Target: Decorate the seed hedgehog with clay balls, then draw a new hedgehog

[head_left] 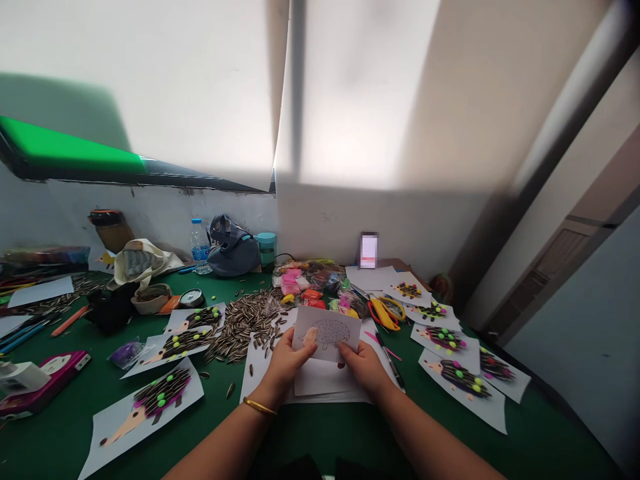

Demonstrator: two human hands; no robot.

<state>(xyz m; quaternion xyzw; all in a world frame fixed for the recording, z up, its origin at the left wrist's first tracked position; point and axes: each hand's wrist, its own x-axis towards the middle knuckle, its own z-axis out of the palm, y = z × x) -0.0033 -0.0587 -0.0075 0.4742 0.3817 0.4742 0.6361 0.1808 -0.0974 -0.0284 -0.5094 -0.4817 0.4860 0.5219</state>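
A pale wall [320, 223] rises behind a table covered with a green mat [320, 437]. Paper hedgehog pictures with striped sunflower-seed spines and neon dots lie along both sides of it; one of the sheets [160, 400] sits at the near left. A loose heap of sunflower seeds [245, 320] spreads across the mat just beyond the left hand, and bags of craft materials [310, 283] sit farther back, near yellow-handled scissors [385, 313]. A black pen [390, 360] lies just beside the right hand.

Both forearms reach in from the near edge of the table and angle toward each other, with the wrists low and the hands close together. The left hand [285, 363] and the right hand [363, 367] hold a small white card [325, 333] printed with a hedgehog outline, gripping its lower corners between thumbs and bent fingers. The grip is a light pinch, with the fingers mostly hidden behind the card. The card is tilted up above a stack of white paper [320, 381]. A thin gold bangle [260, 407] circles the left wrist.
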